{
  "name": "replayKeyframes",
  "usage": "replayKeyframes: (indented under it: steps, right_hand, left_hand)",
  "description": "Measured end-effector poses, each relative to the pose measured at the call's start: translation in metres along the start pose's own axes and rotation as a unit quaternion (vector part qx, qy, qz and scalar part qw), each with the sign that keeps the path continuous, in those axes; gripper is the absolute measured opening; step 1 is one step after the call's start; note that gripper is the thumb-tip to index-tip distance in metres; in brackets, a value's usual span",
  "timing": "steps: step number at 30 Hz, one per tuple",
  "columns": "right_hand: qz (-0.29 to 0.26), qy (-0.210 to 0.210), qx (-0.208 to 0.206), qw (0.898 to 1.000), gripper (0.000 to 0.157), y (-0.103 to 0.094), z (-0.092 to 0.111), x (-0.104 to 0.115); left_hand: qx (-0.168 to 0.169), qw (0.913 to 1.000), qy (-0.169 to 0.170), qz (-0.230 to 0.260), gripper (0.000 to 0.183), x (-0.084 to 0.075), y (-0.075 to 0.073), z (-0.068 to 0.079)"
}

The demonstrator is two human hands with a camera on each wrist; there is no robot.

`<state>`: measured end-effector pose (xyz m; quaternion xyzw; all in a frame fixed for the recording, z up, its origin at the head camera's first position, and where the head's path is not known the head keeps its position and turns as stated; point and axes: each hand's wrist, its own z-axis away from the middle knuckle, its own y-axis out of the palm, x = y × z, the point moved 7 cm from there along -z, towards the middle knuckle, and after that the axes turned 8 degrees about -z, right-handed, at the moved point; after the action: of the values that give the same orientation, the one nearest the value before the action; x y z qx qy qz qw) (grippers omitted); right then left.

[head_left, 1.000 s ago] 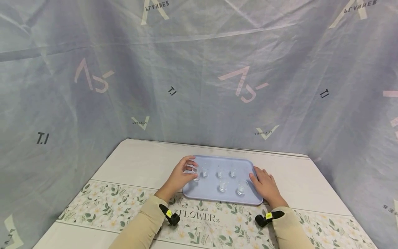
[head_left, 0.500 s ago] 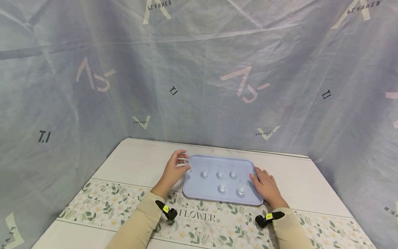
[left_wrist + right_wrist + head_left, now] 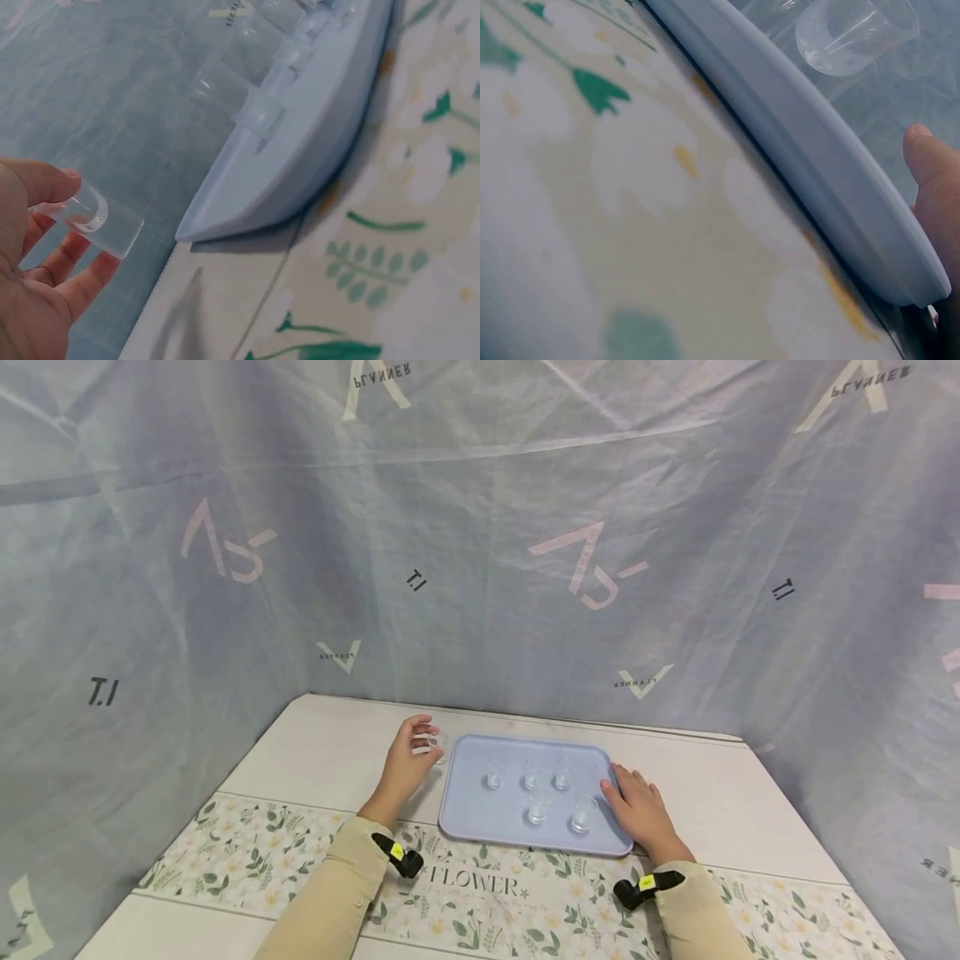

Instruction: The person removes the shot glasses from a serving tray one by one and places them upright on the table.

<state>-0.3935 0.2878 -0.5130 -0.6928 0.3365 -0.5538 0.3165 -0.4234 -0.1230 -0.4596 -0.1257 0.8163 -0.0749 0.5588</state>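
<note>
Left grip (image 3: 407,766) holds one cup (image 3: 118,229); one tray (image 3: 480,817) bears five cups (image 3: 583,816).

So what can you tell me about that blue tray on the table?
The tray is pale blue, rectangular with rounded corners and a low raised rim, and looks like smooth plastic. It lies flat on the tabletop, its near edge over the floral band. Five small clear cups stand on it; its left end is bare. The person's right hand rests at its right edge, thumb over the rim.
</note>
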Motion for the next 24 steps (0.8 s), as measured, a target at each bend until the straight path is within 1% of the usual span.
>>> replayKeyframes:
  steps: [9, 16, 19, 20, 24]
  right_hand:
    - [0.003, 0.002, 0.002, 1.000, 0.072, -0.003, 0.003, 0.003]
    - [0.000, 0.005, 0.001, 1.000, 0.072, -0.003, 0.002, 0.003]
    - [0.002, 0.005, 0.001, 1.000, 0.072, -0.003, 0.002, 0.002]
    - [0.003, 0.005, 0.001, 1.000, 0.072, -0.003, 0.002, 0.002]
    - [0.005, 0.004, 0.001, 1.000, 0.072, -0.002, 0.002, 0.002]
  left_hand:
    - [-0.011, 0.9995, -0.009, -0.030, 0.057, 0.010, 0.000, -0.002]
    - [-0.013, 0.9991, -0.029, -0.030, 0.056, 0.022, 0.002, -0.003]
    - [-0.016, 0.9990, -0.025, -0.033, 0.054, 0.024, 0.002, -0.001]
    - [-0.014, 0.9990, -0.027, -0.031, 0.054, 0.019, 0.002, 0.001]
    - [-0.011, 0.9985, -0.036, -0.041, 0.055, 0.023, 0.002, 0.002]
